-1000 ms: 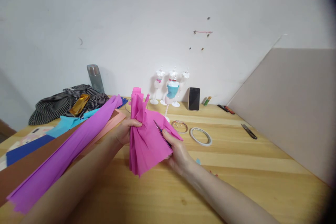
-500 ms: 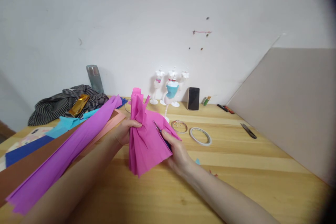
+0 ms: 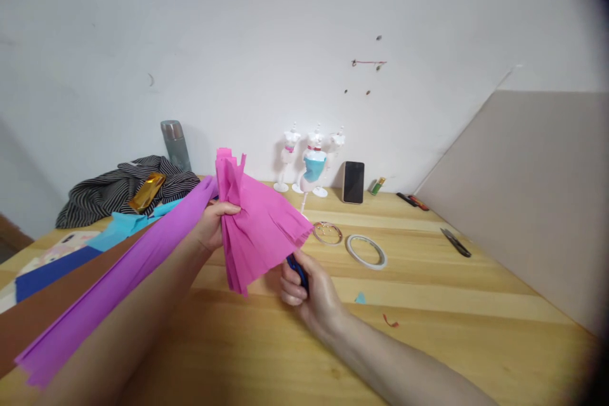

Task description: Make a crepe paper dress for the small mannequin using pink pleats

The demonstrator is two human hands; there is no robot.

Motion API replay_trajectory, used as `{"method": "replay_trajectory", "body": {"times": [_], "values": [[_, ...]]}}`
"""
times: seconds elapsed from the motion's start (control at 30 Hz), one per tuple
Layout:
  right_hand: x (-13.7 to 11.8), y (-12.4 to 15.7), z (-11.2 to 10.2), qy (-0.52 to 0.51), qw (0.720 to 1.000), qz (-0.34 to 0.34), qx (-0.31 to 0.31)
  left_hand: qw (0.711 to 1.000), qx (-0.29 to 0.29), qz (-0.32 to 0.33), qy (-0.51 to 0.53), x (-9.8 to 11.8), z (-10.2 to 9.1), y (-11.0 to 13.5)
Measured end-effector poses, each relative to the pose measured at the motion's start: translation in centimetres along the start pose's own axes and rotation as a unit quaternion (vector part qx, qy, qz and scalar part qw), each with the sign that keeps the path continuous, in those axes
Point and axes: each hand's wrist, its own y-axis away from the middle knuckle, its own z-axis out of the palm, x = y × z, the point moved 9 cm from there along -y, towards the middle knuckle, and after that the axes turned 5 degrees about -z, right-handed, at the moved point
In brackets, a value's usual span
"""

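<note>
My left hand pinches a gathered fan of pink crepe paper near its upper end and holds it above the wooden table. The paper's lower edge is cut into strips. My right hand is curled below the paper around small scissors with blue handles; their blades are hidden behind the paper.
A long purple paper sheet lies over brown, blue and light-blue sheets at left. Striped cloth, a grey flask, small dress forms, a phone, a tape ring, a metal ring and snips are about. A grey board leans at right.
My left hand has lifted the pink paper up and to the left. My right hand with the scissors has drawn back from the paper's edge and dropped lower.
</note>
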Motion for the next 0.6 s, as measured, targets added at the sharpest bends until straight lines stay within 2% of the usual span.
{"method": "replay_trajectory", "body": {"times": [0.13, 0.27, 0.37, 0.47, 0.6], "values": [[-1.2, 0.2, -0.2, 0.037, 0.995, -0.098, 0.007, 0.997, 0.07, 0.005, 0.024, 1.7, -1.9, 0.2], [-3.2, 1.5, 0.8, 0.092, 0.977, -0.192, -0.029, 0.996, 0.085, 0.035, 0.017, 2.8, -2.7, 0.2], [-5.2, 2.6, 2.1, 0.138, 0.956, -0.25, -0.067, 0.997, 0.07, 0.023, -0.006, 2.3, -2.4, 0.2], [-6.2, 2.5, 3.0, 0.162, 0.958, -0.22, -0.087, 0.999, 0.024, -0.017, -0.039, 0.7, -0.9, 0.3], [-5.4, 1.4, 2.9, 0.159, 0.978, -0.108, -0.076, 0.995, -0.058, -0.03, -0.072, -0.7, 2.5, 0.9]]}}
